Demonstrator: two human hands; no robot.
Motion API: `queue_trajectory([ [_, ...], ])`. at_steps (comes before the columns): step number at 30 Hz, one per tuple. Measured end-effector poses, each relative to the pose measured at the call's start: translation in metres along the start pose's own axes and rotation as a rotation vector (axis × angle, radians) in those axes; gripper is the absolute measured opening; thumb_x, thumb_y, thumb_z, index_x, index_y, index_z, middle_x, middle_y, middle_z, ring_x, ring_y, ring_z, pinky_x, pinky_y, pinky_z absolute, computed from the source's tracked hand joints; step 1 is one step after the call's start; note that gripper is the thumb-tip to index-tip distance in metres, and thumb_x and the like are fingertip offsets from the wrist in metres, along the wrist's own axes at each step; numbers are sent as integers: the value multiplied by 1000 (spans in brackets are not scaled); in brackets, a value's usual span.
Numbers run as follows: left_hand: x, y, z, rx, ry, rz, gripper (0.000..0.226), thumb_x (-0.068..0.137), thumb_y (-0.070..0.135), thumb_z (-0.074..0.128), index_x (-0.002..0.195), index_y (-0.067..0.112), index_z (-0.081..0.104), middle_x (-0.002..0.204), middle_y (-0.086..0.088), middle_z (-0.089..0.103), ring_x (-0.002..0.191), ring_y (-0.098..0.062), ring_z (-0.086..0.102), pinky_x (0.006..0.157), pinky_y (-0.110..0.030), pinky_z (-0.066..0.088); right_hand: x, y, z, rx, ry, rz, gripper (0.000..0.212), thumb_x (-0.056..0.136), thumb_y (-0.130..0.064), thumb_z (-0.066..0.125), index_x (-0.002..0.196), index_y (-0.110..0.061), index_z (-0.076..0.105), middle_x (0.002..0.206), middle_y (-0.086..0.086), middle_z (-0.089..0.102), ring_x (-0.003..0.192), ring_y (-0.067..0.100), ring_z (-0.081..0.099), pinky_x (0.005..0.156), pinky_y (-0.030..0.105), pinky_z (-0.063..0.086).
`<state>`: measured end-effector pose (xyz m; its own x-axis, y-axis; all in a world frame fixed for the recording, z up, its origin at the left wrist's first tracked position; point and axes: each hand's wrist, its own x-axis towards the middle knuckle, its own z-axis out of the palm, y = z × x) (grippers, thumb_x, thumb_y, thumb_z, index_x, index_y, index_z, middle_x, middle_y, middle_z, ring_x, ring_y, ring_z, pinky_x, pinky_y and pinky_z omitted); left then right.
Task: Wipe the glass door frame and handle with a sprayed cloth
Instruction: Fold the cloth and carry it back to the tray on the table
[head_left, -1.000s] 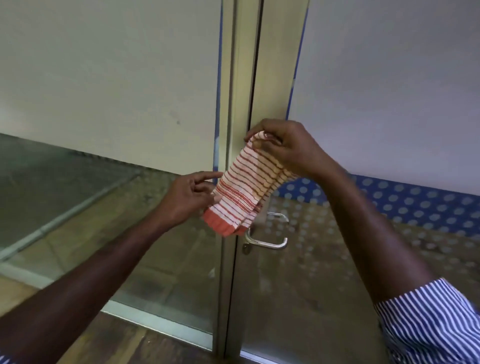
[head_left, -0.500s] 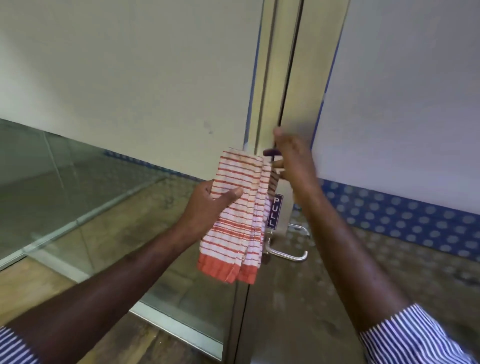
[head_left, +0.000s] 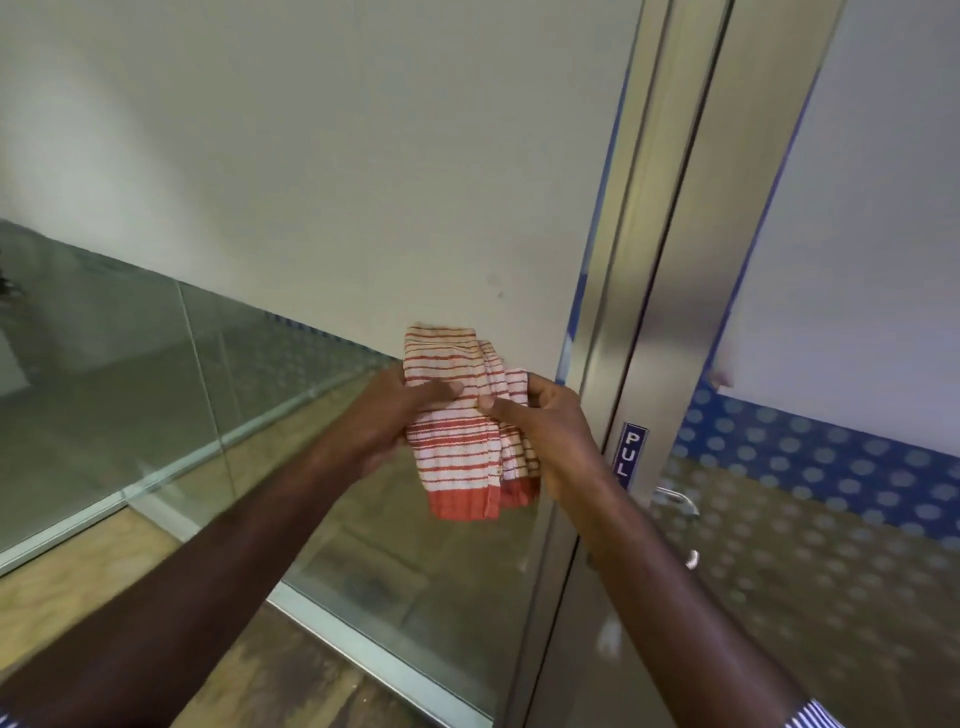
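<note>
I have the cloth (head_left: 460, 415) held in front of me in both hands, a little left of the door frame (head_left: 675, 260) and clear of it. It is folded, white with red stripes and a solid red hem hanging at 6 o'clock. My left hand (head_left: 395, 415) has its grip closed on the cloth's left edge, thumb laid across the front. My right hand (head_left: 545, 421) pinches the right edge, thumb pressed on the stripes near the middle. The frame runs upright at 3 o'clock from the cloth. The handle (head_left: 678, 501) shows past my right wrist, below a blue sign (head_left: 629, 452) on the frame.
</note>
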<state>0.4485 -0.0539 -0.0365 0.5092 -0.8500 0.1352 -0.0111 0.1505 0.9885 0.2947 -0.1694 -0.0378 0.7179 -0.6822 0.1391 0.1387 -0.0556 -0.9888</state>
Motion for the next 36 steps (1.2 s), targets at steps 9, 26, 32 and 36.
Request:
queue_trajectory([
  [9, -26, 52, -110, 158, -76, 424, 32, 84, -1, 70, 103, 22, 82, 113, -7, 79, 106, -26, 76, 84, -40, 64, 34, -20, 84, 212, -183, -317, 22, 75, -11, 82, 95, -18, 80, 101, 11, 79, 95, 29, 76, 80, 38, 62],
  [26, -65, 46, -200, 190, 515, 138, 20, 89, 36, 72, 105, 24, 73, 99, 5, 81, 94, -20, 78, 70, -23, 63, 113, 16, 232, 233, -328, -483, 29, 94, 14, 48, 90, 0, 72, 106, 18, 73, 104, 33, 70, 91, 52, 59],
  [32, -79, 38, -220, 427, 894, 186, 13, 96, 24, 70, 108, 20, 73, 98, 3, 80, 92, -21, 78, 84, -33, 65, 130, 35, 271, 340, -639, -7, 51, 100, -53, 45, 123, -16, 70, 116, 13, 75, 109, 36, 71, 92, 50, 59],
  [36, -98, 40, -226, 646, 1198, 222, 33, 96, 31, 70, 123, 12, 63, 107, 2, 70, 94, -17, 70, 82, -29, 60, 135, 37, 308, 92, -727, -212, 34, 91, -33, 74, 115, -9, 71, 104, 9, 79, 93, 28, 76, 76, 36, 63],
])
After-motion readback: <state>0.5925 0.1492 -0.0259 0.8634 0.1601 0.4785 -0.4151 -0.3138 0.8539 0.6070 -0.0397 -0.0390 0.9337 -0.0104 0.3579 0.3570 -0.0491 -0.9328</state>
